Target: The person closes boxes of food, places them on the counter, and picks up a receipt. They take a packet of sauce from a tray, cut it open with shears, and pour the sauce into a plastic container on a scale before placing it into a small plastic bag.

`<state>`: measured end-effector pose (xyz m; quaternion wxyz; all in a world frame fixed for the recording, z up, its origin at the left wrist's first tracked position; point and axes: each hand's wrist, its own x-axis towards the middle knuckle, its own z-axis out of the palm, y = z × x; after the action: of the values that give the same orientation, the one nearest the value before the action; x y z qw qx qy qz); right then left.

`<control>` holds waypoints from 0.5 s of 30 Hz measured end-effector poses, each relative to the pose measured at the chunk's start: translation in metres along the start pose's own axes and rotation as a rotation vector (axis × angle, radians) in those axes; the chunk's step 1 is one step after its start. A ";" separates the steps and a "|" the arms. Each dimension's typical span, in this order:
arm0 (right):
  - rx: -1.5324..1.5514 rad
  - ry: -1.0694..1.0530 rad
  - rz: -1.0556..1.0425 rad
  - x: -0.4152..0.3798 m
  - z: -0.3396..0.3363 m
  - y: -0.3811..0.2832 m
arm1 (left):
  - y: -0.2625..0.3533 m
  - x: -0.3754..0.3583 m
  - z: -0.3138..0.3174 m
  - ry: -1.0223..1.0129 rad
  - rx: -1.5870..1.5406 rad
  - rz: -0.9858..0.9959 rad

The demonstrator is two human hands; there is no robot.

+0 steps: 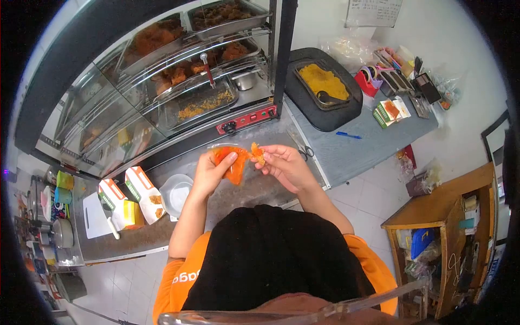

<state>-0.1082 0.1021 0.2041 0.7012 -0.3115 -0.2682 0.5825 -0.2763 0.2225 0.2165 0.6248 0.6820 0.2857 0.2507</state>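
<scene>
My left hand (208,172) is closed around a small clear plastic bag of orange-red sauce (234,172), thumb on its front. My right hand (284,167) pinches a crinkled orange end (257,154) at the bag's upper right, which looks like its twisted neck. Both hands are above the grey counter (238,197), in front of the glass warming cabinet. Left of my left forearm stand a clear plastic bowl (176,196) and two open printed food boxes (143,189), one with a fried piece inside. Scissors (307,152) lie just beyond my right hand.
The warming cabinet (249,124) holds trays of fried food, with tongs (207,70) hanging in front. A knife (112,227) and white cutting board (96,215) are at left. Right, a side table (346,154) carries a tray of yellow food (325,81), a blue pen (349,135) and a filled box (391,111).
</scene>
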 end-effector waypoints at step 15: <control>-0.223 -0.905 -0.004 -0.056 0.149 -0.111 | -0.057 -0.033 -0.045 0.053 -0.968 0.186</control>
<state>-0.1559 0.0513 0.3857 0.4770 -0.0993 -0.6086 0.6262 -0.3354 0.2349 0.1649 0.8375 0.3293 0.0901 0.4266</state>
